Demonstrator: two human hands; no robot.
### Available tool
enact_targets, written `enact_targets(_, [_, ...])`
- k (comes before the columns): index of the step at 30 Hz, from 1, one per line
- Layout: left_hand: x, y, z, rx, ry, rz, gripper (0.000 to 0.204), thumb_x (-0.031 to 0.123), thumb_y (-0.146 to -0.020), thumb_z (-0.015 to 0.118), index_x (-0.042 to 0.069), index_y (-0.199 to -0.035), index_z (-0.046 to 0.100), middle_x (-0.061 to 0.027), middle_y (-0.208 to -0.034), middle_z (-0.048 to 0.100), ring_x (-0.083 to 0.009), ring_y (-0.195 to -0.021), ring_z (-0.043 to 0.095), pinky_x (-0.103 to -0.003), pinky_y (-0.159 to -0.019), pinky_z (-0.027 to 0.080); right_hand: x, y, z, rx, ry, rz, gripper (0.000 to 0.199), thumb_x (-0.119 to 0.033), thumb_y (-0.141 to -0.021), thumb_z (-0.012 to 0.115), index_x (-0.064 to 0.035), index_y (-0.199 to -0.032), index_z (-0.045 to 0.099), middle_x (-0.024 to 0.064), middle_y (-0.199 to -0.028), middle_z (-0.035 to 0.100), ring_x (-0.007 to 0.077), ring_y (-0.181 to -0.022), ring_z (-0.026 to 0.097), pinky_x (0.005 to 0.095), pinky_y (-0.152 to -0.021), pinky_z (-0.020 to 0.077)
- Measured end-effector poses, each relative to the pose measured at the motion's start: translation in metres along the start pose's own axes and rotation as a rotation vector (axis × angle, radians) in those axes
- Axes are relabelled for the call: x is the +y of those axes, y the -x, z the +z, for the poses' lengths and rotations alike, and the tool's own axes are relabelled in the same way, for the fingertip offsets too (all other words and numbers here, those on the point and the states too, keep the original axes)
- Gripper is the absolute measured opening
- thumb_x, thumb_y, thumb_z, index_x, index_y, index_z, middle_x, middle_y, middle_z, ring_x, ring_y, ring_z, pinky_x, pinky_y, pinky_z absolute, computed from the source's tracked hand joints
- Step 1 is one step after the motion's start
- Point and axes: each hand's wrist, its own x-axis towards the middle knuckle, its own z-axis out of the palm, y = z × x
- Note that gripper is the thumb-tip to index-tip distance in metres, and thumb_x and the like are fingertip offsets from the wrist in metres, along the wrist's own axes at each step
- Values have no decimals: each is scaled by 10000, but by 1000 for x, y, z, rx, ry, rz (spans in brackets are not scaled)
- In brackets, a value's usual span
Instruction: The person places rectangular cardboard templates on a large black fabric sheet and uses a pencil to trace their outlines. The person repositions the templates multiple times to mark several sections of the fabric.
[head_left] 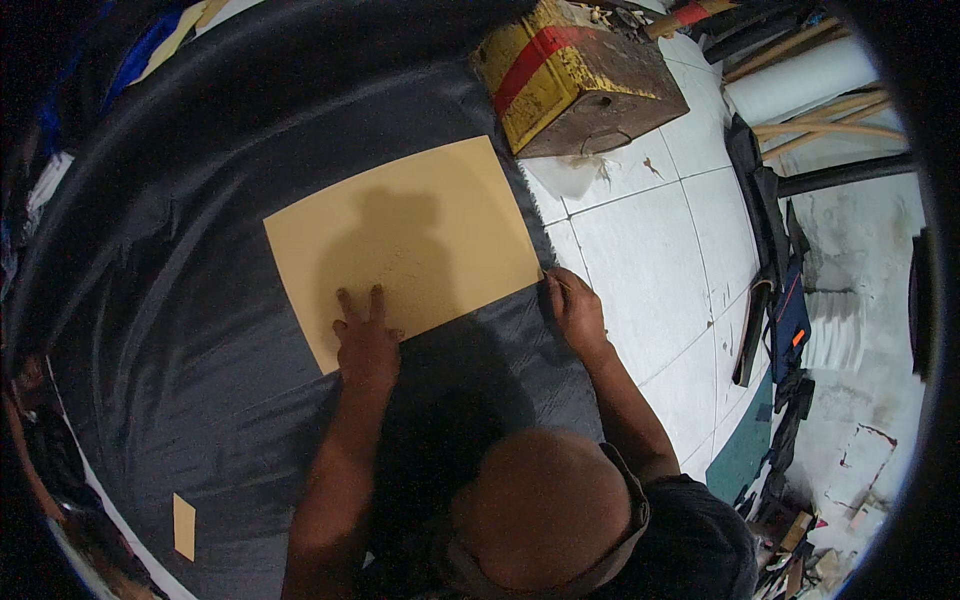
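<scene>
Left grip [368,352] lay with fingers spread on the near-left part of the tan sheet [490,220], which extended forward and rightward over black cloth [215,280]; right grip [578,315] met its near-right corner, whether pinching could not be told.

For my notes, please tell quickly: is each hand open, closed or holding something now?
Left hand: open, spread on the tan sheet.
Right hand: curled at the sheet's corner; whether it holds anything cannot be told.
</scene>
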Motion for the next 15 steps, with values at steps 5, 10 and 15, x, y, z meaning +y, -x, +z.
enact_targets(5, [-3, 3, 1, 0, -7, -6, 708, 300, -908, 661, 237, -1526, 320, -229, -1604, 126, -445, -1377, 347, -539, -1009, 465, 4, 2, -2, 99, -163, 58, 216, -154, -986, 551, 10, -1104, 629, 214, -1055, 673, 370, -992, 655, 411, -877, 511])
enact_targets(10, [-29, 10, 2, 114, -149, 50, 686, 403, -911, 640, 211, -1507, 360, -227, -1596, 172, -433, -1415, 302, -571, -1098, 344, -8, -1, -2, 189, -477, 4, 358, -260, -1049, 426, 22, -1087, 645, 158, -1022, 676, 247, -972, 643, 349, -873, 492])
enact_targets(15, [-132, 32, 5, 342, -192, -69, 677, 447, -895, 654, 169, -1467, 421, -250, -1552, 257, -443, -1417, 294, -591, -1104, 323, -24, 7, 9, 114, -482, 53, 398, -292, -1057, 377, 8, -1230, 573, 106, -851, 660, 187, -820, 627, 327, -780, 495])
